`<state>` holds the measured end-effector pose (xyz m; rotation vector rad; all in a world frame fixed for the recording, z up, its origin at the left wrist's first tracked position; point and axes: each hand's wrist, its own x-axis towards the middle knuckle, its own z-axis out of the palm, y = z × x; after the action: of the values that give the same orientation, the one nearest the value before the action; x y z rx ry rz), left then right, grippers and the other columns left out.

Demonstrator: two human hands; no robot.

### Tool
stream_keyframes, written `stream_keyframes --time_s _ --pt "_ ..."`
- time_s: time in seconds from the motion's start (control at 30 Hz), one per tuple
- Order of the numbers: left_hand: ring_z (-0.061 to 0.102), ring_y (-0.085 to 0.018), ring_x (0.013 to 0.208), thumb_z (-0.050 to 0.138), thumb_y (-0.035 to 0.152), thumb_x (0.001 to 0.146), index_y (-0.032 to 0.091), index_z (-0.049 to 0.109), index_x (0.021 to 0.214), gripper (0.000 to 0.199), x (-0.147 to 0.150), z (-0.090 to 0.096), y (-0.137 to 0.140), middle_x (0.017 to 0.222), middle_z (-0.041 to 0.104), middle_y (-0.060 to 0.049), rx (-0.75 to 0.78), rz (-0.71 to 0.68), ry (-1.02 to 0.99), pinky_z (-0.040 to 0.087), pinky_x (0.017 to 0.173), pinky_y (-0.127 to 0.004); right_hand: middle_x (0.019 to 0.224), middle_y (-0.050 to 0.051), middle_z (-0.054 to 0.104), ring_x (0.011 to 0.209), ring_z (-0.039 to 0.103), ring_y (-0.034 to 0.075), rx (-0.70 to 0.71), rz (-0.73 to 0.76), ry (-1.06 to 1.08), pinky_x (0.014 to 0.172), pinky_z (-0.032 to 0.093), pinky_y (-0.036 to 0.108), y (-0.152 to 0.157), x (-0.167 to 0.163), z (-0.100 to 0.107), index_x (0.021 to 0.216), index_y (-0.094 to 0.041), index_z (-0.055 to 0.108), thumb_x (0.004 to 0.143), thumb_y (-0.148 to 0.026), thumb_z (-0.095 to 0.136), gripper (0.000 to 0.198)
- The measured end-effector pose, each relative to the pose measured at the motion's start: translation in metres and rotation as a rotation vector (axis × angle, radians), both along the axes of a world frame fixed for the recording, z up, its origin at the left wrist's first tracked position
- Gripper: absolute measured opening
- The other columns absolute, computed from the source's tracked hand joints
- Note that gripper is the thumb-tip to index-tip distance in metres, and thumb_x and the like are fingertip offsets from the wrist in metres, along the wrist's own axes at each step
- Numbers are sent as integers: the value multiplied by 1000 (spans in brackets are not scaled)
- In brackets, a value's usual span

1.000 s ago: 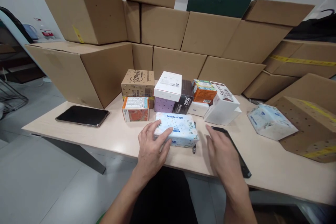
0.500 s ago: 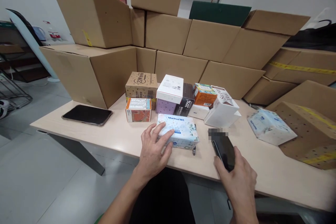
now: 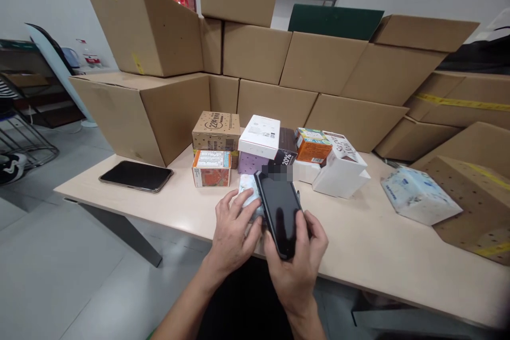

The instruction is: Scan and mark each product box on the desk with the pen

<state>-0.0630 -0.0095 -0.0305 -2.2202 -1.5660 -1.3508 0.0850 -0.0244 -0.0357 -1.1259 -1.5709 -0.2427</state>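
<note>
My right hand (image 3: 297,265) grips a black phone (image 3: 281,218) by its lower end, thumb on one side and fingers on the other. Its screen is dark, and its top edge is blurred out. Beneath the phone lies a light-blue tissue pack (image 3: 247,185), mostly hidden by the phone and my fingers. My left hand (image 3: 235,226) rests on the pack's left part with its fingers spread. Whether the phone touches the pack I cannot tell.
Behind stand a small orange-and-white box (image 3: 211,169), a white box (image 3: 260,135) and a white carton (image 3: 340,170). Another phone (image 3: 136,176) lies at the left. A second tissue pack (image 3: 418,196) is at the right. Large cardboard boxes (image 3: 257,56) form a wall behind.
My right hand has carried the phone leftward from the bare table to over the tissue pack. My left hand has stayed on the pack. The view has shifted slightly.
</note>
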Motion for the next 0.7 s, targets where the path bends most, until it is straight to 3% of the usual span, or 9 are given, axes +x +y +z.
stream_keyframes --time_s 0.27,0.7 --pt "40 -30 133 53 18 93 19 44 143 50 0 0 -1 141 54 -12 -1 -12 -36 34 112 -50 139 20 42 127 48 36 -42 -37 -11 101 47 60 5 -10 -7 153 -24 35 87 -32 68 74" --pt "36 -30 134 52 18 93 26 41 149 57 -2 1 0 142 49 -10 -77 -57 -87 32 112 -50 145 27 42 133 45 40 -23 -83 -45 101 45 63 6 -11 -9 153 -15 34 87 -36 69 78"
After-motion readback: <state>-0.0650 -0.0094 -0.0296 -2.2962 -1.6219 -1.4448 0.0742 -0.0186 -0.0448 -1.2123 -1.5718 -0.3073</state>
